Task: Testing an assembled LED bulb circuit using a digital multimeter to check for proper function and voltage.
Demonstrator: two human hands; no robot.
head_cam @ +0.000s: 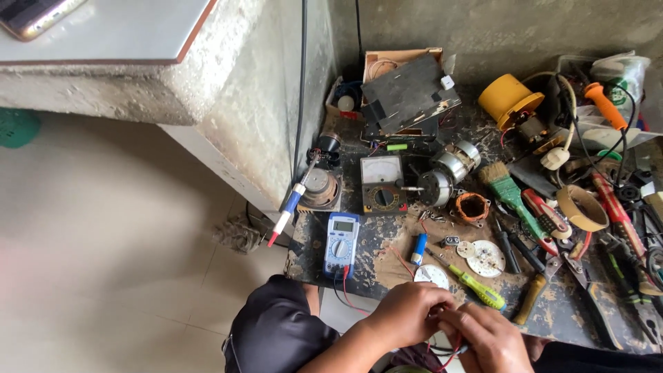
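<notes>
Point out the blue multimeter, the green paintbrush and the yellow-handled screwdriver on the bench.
Blue multimeter (341, 243), head view, on its round dial.
Green paintbrush (512, 195), head view, on the green handle below the bristles.
Yellow-handled screwdriver (481, 290), head view, on the yellow grip.

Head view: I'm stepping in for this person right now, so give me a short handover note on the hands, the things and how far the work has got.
Left hand: closed around thin wires at the bench's near edge.
Right hand: pressed against the left, fingers on the same red wire.
Things: blue meter lies left of the hands, its leads running toward them; yellow-green screwdriver and white disc lie just beyond the hands.
Done: cannot tell; the joint is hidden.
Left: wires are in hand, not set down.
</notes>
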